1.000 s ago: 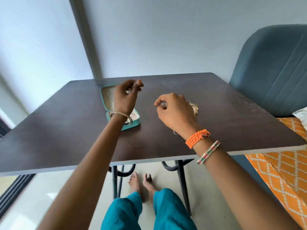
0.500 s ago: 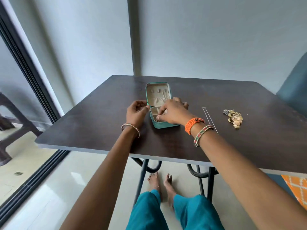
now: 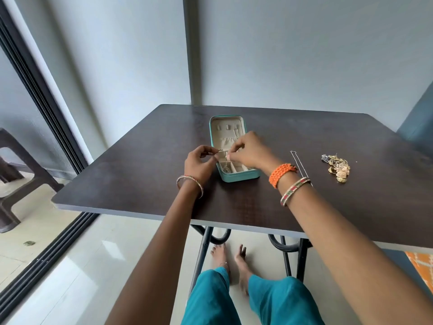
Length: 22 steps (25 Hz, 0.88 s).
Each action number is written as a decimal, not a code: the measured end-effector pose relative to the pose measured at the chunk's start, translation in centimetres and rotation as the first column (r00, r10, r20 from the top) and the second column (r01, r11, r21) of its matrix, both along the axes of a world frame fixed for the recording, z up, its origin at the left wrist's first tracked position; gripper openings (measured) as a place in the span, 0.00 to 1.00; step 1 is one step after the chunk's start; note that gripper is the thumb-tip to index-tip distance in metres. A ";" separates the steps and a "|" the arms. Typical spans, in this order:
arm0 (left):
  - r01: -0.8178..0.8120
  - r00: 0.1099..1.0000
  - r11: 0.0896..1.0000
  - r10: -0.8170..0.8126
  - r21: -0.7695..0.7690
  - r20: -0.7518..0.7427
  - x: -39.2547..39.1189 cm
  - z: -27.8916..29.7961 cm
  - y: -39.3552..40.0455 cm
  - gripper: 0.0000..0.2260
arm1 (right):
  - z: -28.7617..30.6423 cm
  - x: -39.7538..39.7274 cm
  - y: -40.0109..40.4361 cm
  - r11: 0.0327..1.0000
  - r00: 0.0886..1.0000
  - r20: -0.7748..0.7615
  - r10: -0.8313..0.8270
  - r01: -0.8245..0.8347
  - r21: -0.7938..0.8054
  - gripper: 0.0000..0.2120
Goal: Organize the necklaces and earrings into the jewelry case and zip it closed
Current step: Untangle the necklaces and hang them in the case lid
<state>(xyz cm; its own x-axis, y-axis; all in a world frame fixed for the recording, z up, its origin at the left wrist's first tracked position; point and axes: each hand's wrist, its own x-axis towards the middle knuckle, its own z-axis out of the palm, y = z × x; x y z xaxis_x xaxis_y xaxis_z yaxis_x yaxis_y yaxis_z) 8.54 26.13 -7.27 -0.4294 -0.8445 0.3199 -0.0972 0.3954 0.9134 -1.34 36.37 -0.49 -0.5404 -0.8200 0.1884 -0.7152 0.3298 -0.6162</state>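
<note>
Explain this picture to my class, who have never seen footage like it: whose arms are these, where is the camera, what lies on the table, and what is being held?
There is no machine here. The arms belong to a person sitting at a table, and the camera is worn on their head, looking forward and down, so you also see their knees and bare feet below.

On the dark table lies an open teal jewelry case, its lid laid back and some jewelry already in its small compartments. To the right lie a thin chain necklace and a heap of gold earrings.

The left hand and the right hand are together above the case, each pinching one end of a small gold piece. It is too small to say exactly what it is.
</note>
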 end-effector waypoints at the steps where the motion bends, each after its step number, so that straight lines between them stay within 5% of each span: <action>1: -0.015 0.999 1.000 0.015 -0.020 -0.044 0.1 0.1 0.1 0.04 | 0.6 -0.1 0.3 0.997 0.996 0.082 0.025 -0.019 -0.073 0.07; 4: -0.006 0.983 0.996 -0.010 -0.088 -0.181 0.9 0.8 1.3 0.04 | 2.3 0.4 1.5 0.971 0.941 0.317 0.122 -0.046 -0.235 0.06; 8: 0.259 0.926 0.965 -0.260 -0.039 -0.272 1.2 3.8 3.9 0.09 | 5.0 0.9 2.9 0.916 0.812 0.513 0.278 -0.062 -0.397 0.08; 13: 0.433 0.859 0.895 -0.445 -0.107 -0.252 0.0 8.3 4.5 0.04 | 8.2 1.1 3.8 0.820 0.813 0.483 0.324 0.014 -0.572 0.08; 19: 0.436 0.868 0.900 -0.419 0.005 -0.266 -0.2 10.2 3.7 0.08 | 9.6 0.1 5.6 0.743 0.819 0.459 0.345 0.061 -0.667 0.05; 22: 0.324 0.897 0.946 -0.310 -0.006 -0.316 0.6 11.3 3.4 0.09 | 10.0 -0.9 6.7 0.682 0.915 0.311 0.258 0.056 -0.729 0.05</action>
